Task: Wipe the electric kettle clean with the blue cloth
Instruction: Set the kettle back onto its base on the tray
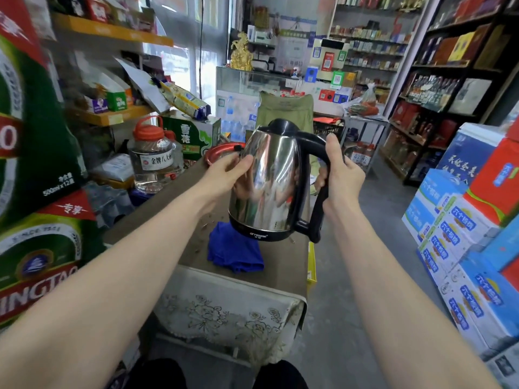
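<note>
A shiny steel electric kettle [266, 183] with a black lid, base and handle is held up above the small table [286, 265], tilted slightly. My right hand [341, 172] is closed around its black handle. My left hand [229, 172] presses against the kettle's left side, thumb on the steel. The blue cloth [234, 249] lies crumpled on the brown tabletop just below and left of the kettle, touched by neither hand.
A clear jar with a red lid [153, 161] and a red-rimmed round object [220, 153] stand at the table's far left. Stacked beer cartons [36, 153] crowd the left side, blue and red boxes [463, 234] the right. A lace-patterned cover [224, 313] hangs over the near edge.
</note>
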`<state>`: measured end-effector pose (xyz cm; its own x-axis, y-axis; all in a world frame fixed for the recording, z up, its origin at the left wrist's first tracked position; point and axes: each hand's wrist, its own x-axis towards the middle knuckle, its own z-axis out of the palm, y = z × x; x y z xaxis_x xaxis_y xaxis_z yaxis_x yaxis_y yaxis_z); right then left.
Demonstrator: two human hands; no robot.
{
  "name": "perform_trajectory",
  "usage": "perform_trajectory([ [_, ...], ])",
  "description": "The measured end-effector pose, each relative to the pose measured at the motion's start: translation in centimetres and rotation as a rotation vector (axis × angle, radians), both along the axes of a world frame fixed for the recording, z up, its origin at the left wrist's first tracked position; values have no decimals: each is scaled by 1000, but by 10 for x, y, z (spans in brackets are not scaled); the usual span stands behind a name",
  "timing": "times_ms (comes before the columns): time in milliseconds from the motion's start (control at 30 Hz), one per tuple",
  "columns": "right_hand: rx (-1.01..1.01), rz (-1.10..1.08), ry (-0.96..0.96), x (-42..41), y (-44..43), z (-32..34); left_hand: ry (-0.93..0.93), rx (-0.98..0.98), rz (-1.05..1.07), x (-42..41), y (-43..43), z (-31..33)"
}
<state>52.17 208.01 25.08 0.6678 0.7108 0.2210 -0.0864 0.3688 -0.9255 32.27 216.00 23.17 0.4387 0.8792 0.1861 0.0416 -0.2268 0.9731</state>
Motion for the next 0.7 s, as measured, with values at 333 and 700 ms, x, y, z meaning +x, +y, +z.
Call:
perform_trajectory([
  [333,-85,161,16,68,136,12,-47,-154,5,39,120,16],
  [700,-290,225,-60,98,215,86,-42,-354,33,64,173,93],
])
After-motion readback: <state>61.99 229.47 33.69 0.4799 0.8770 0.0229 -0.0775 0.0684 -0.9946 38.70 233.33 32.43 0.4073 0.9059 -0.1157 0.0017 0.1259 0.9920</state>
